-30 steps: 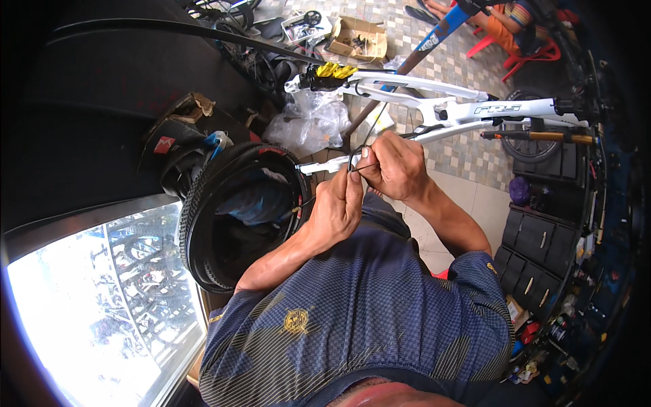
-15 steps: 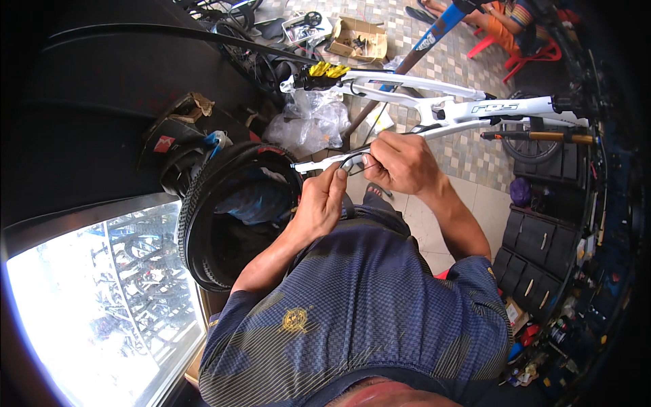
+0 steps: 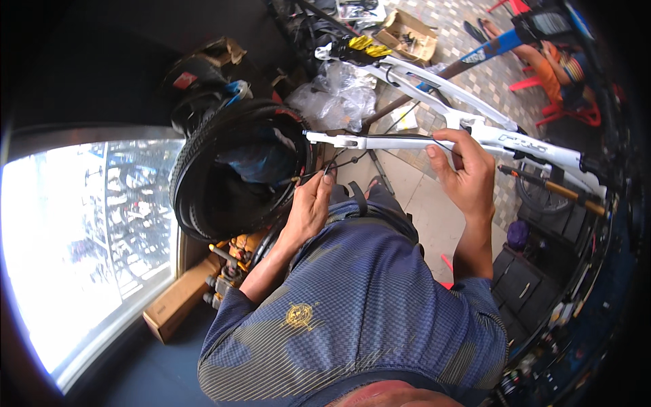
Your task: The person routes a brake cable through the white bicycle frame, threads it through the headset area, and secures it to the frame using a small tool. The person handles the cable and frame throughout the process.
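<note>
A white bicycle frame (image 3: 400,142) stretches across in front of me, its nearer slim tube ending in a narrow tip at the left. Thin black cable (image 3: 354,161) hangs in a curve below that tube, with a small dark bead-like piece on it. My left hand (image 3: 310,203) pinches the cable between thumb and fingers, below the tube's left end. Farther right, my right hand (image 3: 468,169) is at the tube, thumb and forefinger curled about a dark cable line there. Its other fingers are bent and partly hidden.
Black tyres (image 3: 183,176) stand at left beside a bright window (image 3: 88,237). A long cardboard box (image 3: 180,295) lies below. Beyond the frame are clear plastic bags (image 3: 336,98), an open carton (image 3: 407,34), a blue stand pole (image 3: 488,51) and a seated person (image 3: 556,68). Black cases (image 3: 519,292) sit at right.
My hands, close together on a cable loop before, have spread apart. The right hand moved right along the tube; the left stayed low with the cable. The view has shifted, showing the cardboard box.
</note>
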